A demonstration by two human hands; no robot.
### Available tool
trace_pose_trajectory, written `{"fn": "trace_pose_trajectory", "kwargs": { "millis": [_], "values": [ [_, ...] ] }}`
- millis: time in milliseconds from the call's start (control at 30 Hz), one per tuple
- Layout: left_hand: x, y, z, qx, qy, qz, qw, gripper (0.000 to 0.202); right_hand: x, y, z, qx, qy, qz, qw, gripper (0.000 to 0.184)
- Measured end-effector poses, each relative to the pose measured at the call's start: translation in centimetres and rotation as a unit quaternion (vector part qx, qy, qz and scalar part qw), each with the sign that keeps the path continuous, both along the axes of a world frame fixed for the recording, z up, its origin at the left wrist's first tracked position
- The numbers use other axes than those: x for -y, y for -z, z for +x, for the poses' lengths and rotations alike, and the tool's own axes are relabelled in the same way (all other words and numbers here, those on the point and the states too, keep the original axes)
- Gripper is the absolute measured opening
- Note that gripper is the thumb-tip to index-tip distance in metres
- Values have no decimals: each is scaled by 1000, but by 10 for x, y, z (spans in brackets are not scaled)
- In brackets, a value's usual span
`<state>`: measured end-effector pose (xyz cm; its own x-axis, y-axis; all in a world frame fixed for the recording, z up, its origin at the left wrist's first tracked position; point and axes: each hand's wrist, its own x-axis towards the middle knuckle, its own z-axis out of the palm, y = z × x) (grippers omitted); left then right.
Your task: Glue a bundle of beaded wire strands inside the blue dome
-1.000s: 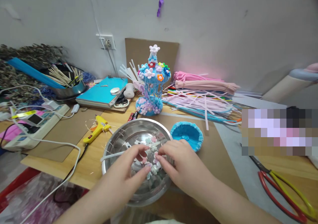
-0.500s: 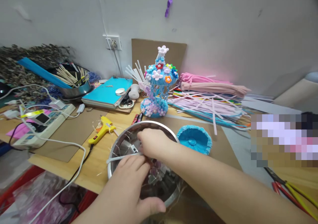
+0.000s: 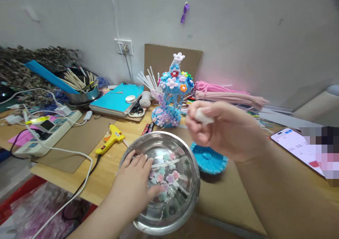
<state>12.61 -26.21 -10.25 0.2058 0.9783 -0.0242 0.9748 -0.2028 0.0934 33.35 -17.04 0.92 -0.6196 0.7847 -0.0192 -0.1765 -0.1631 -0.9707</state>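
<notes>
A shiny metal bowl [image 3: 182, 203] stands at the table's front, with several small pastel flowers [image 3: 170, 178] and a pale strip inside. My left hand [image 3: 135, 179] lies over the bowl's left side, its fingers apart and holding nothing. Raised right of the bowl, my right hand [image 3: 225, 129] has its fingers closed on a small white piece [image 3: 203, 117], too blurred to name exactly. Below that hand is a blue fuzzy bowl-shaped piece [image 3: 209, 163], partly hidden by it. Behind the bowl stands a blue pipe-cleaner ornament [image 3: 176, 83] covered in flowers.
A yellow glue gun [image 3: 111, 139] lies left of the bowl, its cord hanging past the table edge. Further left are a power strip [image 3: 47, 136] with cables and a blue folder [image 3: 116, 99]. Pipe-cleaner bundles [image 3: 230, 99] lie at the back right, a phone [image 3: 293, 149] at the right.
My right hand has come up out of the bowl to the right, holding the white piece. My left hand has shifted slightly left. Thin wires seen in the bowl no longer show there.
</notes>
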Motion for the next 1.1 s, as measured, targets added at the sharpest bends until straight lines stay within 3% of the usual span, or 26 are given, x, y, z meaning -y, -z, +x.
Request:
{"fn": "trace_pose_trajectory", "kwargs": {
  "millis": [100, 200, 300, 433, 500, 567, 667, 733, 800, 900, 1033, 1100],
  "values": [
    [-1, 1, 1, -13, 12, -7, 1000, 66, 3, -20, 27, -71, 61, 12, 995, 19],
    [0, -5, 3, 8, 33, -21, 999, 59, 8, -24, 37, -71, 71, 34, 994, 23],
    [7, -20, 4, 46, 89, -47, 994, 55, 18, -11, 34, -31, 28, 26, 999, 19],
    [19, -41, 3, 102, 172, -28, 979, 41, 36, 21, 25, 36, 1, 5, 999, 17],
    [18, -45, 0, 127, 153, 36, 979, 24, 44, 37, 21, 52, -7, -14, 999, 15],
    [10, -42, -3, 132, 81, 133, 979, 16, 50, 51, 19, 69, -7, -23, 997, 15],
    [-9, -35, -7, 87, -32, 252, 963, 28, 58, 67, 16, 110, 2, -12, 994, 15],
    [-22, -34, -8, 49, -61, 276, 958, 40, 63, 74, 16, 146, 3, 12, 989, 14],
    [-32, -37, -10, 26, -49, 261, 964, 35, 68, 78, 16, 183, -2, 47, 982, 14],
    [-44, -44, -17, 46, -22, 180, 982, 25, 74, 81, 18, 266, -1, 125, 956, 18],
    [-53, -49, -27, 153, -51, 91, 983, 28, 79, 82, 26, 412, 23, 287, 865, 20],
    [-55, -49, -31, 211, -74, 71, 972, 25, 82, 82, 33, 446, 29, 323, 834, 20]
  ]
}}
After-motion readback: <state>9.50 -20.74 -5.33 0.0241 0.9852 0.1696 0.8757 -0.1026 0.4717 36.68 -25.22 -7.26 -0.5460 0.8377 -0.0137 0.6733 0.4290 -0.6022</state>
